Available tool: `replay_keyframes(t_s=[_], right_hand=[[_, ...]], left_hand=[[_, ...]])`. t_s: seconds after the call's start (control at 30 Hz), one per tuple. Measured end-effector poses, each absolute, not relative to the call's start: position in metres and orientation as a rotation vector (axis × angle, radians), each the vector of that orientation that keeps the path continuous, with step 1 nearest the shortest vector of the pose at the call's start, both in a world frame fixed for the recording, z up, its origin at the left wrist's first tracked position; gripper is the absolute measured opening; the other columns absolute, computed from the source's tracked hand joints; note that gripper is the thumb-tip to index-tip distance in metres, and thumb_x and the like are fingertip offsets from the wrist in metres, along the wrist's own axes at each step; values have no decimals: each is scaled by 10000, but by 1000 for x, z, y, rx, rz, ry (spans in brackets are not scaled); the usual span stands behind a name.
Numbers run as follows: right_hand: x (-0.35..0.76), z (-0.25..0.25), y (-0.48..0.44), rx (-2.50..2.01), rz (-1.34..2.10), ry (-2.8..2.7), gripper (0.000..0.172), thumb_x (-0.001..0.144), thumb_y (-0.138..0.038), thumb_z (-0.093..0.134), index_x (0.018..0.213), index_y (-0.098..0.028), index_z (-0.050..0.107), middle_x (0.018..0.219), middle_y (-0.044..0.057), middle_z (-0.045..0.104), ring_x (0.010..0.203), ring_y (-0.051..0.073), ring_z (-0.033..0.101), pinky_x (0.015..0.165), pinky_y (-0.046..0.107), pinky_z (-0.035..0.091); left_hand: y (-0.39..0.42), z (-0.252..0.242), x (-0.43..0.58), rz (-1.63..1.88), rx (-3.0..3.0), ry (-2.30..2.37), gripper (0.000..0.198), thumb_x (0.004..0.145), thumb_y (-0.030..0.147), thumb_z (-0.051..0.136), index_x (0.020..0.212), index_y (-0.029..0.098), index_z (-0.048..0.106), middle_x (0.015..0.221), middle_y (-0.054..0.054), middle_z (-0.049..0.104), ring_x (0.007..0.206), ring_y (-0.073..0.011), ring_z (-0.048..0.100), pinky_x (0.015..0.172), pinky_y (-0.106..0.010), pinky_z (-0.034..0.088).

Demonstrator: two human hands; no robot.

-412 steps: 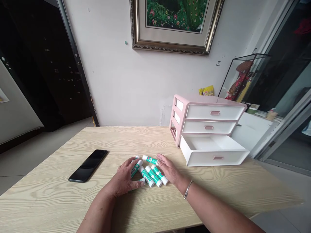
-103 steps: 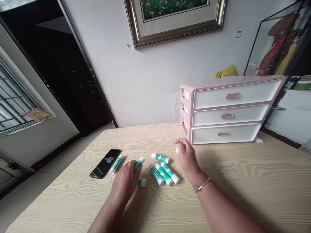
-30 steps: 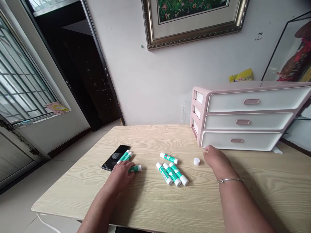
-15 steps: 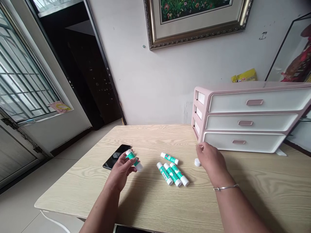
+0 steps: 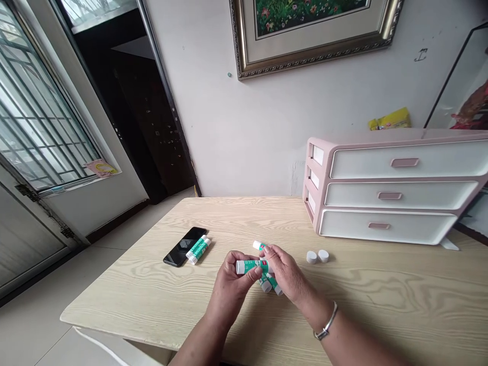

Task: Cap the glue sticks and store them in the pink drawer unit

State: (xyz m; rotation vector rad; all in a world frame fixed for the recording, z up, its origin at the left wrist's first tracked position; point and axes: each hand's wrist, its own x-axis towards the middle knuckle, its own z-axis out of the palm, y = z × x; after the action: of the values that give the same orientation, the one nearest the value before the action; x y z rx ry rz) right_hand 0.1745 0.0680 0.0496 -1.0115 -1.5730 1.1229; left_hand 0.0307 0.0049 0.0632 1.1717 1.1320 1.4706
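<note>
A glue stick [image 5: 251,266] is gripped level between the closed left hand [image 5: 230,299] and right hand [image 5: 285,274], its white end left exposed; two white caps [image 5: 317,256] are kept clear of the hands, just before the drawer unit [image 5: 392,190].

Print on the green labels [image 5: 251,266] of the glue sticks [image 5: 198,249] is too small to read; no other marking is legible.

Barred window [image 5: 36,101] sat at 10 o'clock, dark doorway [image 5: 147,122] beside it. Gilt-framed painting [image 5: 314,35] hung on white wall [image 5: 244,137] at 12. Pink-and-white drawer unit [image 5: 394,195] stood at 3 on wood-grain table [image 5: 122,305]. Tiled floor [image 5: 30,325] at 7.
</note>
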Motion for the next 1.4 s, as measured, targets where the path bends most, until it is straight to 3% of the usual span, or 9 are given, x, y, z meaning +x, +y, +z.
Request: replay_keyframes(t_s=[0.2,0.3,0.47,0.63,0.83,0.9,1.03,1.17,1.4], right_hand=[[182,58,66,-1093,823,-1668,343,950,-474,423,784,-210,564,671,-6,567,647,153,499,605,258,395],[182,56,67,-1097,833,-1684,220,930,-369,439,881,-213,587,633,-30,545,604,144,490,575,249,381],[183,59,64,-1035,941,-1658,216,835,-209,423,947,-203,607,528,-80,427,474,106,379,477,218,330],[186,56,59,-885,922,-1701,198,873,-230,399,920,-213,590,514,-87,371,466,98,345,474,210,317],[219,61,88,-1024,784,-1476,156,828,-275,449,863,-226,594,537,-57,407,504,137,380,485,251,315],[229,71,95,-1118,672,-1250,157,805,-280,435,830,-221,577,548,-48,414,509,144,381,489,259,318],[229,81,92,-1175,532,-1172,199,815,-308,412,827,-210,585,575,-30,476,536,155,427,535,271,352],[231,71,96,-1207,410,-1312,260,890,-350,411,936,-202,620,655,-4,575,610,174,511,604,281,379],[255,69,115,-1391,293,-1265,318,932,-405,400,1014,-199,627,776,36,671,711,205,588,659,289,397]], left_hand=[[4,65,32,1071,2027,1634,231,912,391,581,1073,233,636,949,-54,704,848,-207,636,753,-307,447],[0,69,37,911,2224,1714,208,956,367,495,1049,231,623,932,-68,687,805,-213,616,720,-308,416],[-5,80,38,871,1975,1390,304,979,452,428,910,206,592,780,-27,630,678,-153,553,654,-257,406],[-11,82,35,829,1457,1148,451,931,622,417,812,197,515,585,68,414,438,-75,355,433,-208,316],[-17,83,14,816,1346,1186,489,863,679,483,773,202,543,521,79,378,399,-70,298,400,-207,276],[-12,78,-3,898,1529,1482,463,879,640,486,749,204,572,574,29,500,454,-106,435,445,-225,334],[12,64,-38,870,1939,2190,307,925,433,477,963,193,665,911,-95,694,809,-247,645,681,-315,454],[35,54,-61,501,2056,2649,362,927,372,465,1099,134,676,1111,-180,675,1055,-333,614,848,-393,457],[51,49,-76,248,1966,2823,389,918,416,471,1076,151,707,1082,-158,681,1036,-322,610,808,-367,457]])
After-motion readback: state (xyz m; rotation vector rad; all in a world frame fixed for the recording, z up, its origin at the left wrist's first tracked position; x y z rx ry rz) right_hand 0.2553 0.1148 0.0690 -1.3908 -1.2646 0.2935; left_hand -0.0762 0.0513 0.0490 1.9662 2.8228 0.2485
